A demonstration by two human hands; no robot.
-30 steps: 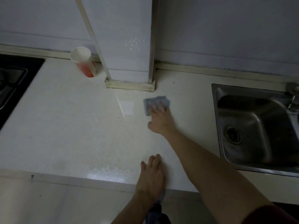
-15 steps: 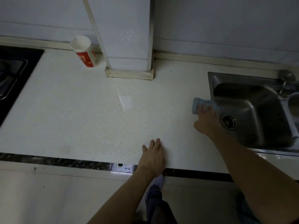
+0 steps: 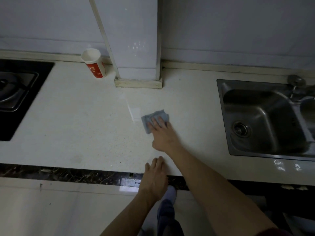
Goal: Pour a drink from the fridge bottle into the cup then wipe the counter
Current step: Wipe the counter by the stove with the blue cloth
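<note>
Pouring looked done, wiping not yet: the cup point(image 3: 93, 63) stood upper left, our right hand point(image 3: 163, 135) pressed the cloth point(image 3: 156, 114) mid-frame on the tabletop point(image 3: 76, 116), fingers point(image 3: 155, 122) straight; our left hand point(image 3: 154, 179) lay flat, empty.

Right hand point(image 3: 163, 135) flat on cloth point(image 3: 154, 119)

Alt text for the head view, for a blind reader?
The right hand presses a blue cloth on the white counter, between gas hob and steel sink. The left hand rests flat at the front edge; a red-and-white paper cup stands by the back wall.
</note>
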